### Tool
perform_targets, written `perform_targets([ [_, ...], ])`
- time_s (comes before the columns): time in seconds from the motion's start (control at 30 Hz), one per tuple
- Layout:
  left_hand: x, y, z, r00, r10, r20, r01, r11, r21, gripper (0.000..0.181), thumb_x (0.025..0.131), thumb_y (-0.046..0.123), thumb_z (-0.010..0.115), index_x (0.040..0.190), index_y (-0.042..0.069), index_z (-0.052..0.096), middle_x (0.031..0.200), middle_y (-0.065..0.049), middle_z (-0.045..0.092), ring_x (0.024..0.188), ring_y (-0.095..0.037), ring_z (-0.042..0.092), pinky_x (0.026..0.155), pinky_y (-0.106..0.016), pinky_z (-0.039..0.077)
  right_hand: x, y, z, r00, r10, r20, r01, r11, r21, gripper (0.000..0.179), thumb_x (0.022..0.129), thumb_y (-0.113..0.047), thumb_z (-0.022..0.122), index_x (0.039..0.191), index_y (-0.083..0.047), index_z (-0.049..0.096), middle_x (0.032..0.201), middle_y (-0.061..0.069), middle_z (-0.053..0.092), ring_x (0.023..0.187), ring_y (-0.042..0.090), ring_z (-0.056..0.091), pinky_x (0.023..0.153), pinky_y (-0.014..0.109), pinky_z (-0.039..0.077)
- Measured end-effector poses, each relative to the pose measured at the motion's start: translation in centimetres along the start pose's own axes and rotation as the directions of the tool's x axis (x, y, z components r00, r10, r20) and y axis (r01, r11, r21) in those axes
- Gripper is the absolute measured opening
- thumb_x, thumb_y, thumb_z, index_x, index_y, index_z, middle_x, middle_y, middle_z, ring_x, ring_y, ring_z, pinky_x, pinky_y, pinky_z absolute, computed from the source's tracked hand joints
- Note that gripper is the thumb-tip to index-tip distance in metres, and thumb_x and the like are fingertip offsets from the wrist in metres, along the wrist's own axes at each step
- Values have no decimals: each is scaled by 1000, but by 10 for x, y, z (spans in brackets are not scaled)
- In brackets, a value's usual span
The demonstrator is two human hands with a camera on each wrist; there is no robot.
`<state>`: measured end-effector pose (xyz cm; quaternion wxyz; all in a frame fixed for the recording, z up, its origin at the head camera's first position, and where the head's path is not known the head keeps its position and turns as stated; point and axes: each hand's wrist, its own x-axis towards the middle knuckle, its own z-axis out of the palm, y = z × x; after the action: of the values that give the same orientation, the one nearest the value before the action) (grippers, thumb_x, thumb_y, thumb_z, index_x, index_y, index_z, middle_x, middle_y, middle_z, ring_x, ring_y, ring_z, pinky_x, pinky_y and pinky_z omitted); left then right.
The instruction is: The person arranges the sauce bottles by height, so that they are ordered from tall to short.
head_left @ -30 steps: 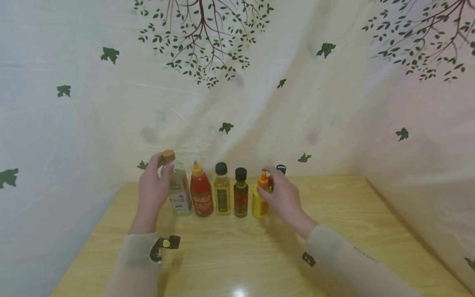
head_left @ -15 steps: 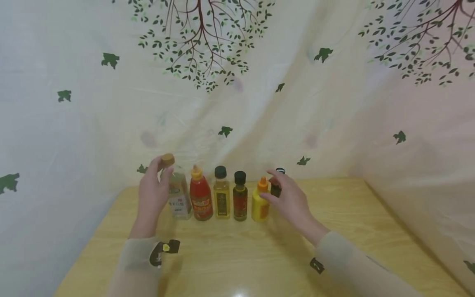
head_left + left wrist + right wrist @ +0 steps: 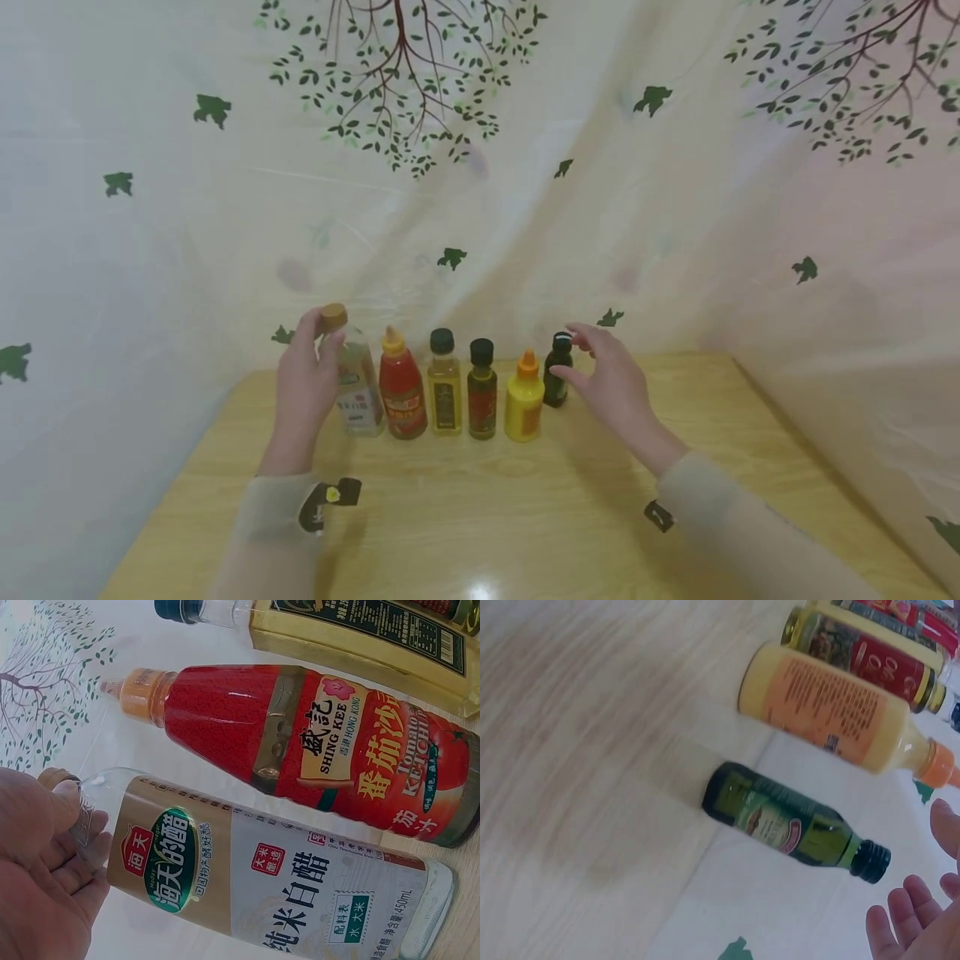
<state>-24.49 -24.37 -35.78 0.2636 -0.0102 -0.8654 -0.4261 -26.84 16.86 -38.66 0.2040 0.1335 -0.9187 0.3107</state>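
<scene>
At the left end of a row of bottles, my left hand (image 3: 303, 383) holds a clear white rice vinegar bottle (image 3: 285, 877) by its neck, just under the brown cap. The bottle stands upright on the table. Beside it is a red tomato ketchup bottle (image 3: 315, 742) with a yellow nozzle cap. My right hand (image 3: 611, 387) is at the other end, thumb and fingers spread beside the top of a small dark green bottle (image 3: 780, 821) with a black cap. A gap shows between fingers and cap in the right wrist view. Left of that bottle stands a yellow squeeze bottle (image 3: 523, 408) with an orange nozzle.
Between the ketchup and the yellow bottle stand a pale oil bottle (image 3: 446, 392) and a darker, red-labelled bottle (image 3: 482, 404). All are on a light wooden table (image 3: 450, 508). A pale printed curtain (image 3: 525, 275) hangs close behind. The dark green bottle sits slightly farther back.
My right hand has moved rightward, away from the yellow squeeze bottle to beside the small dark green bottle, which is now more visible. The left hand stays on the vinegar bottle's neck.
</scene>
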Motion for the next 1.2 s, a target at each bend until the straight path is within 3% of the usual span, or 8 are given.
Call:
perform_targets([
  [0.23,3,1,1,999,-32,14,32,999,-8,51,120,29,51,166,9,43,166,-19,52,158,-44,40,128,-67,33,12,16,-11,1000,-11,-17,11,1000,14,68,98,-25,89,156,-10,57,142,18,69,127,42,64,102,62,58],
  [0.4,4,0,0,999,-40,16,40,999,-18,51,120,30,51,167,10,42,166,-17,52,158,-43,40,128,-66,33,23,23,-12,1000,5,22,-6,999,43,69,100,-24,87,160,-13,55,148,18,64,130,42,62,107,62,55],
  [0.63,4,-2,-2,998,-48,31,48,999,-16,54,120,29,51,168,9,39,167,-19,50,158,-45,39,128,-67,32,28,29,-2,995,25,96,-34,995,93,77,101,-24,85,168,-18,48,156,22,58,134,44,60,109,64,53],
  [1.0,5,1,-2,998,-54,28,54,998,-30,51,119,25,52,167,9,42,167,-19,50,158,-44,39,129,-66,31,38,34,12,980,88,178,-111,987,119,76,105,-25,81,170,-20,42,153,21,61,134,47,61,111,68,51],
  [1.2,4,0,-2,998,-43,36,44,999,-28,53,120,29,51,167,8,41,166,-19,51,158,-44,39,129,-66,32,37,36,16,980,96,175,-117,987,113,74,105,-27,81,169,-21,44,148,21,64,132,46,63,109,68,52],
])
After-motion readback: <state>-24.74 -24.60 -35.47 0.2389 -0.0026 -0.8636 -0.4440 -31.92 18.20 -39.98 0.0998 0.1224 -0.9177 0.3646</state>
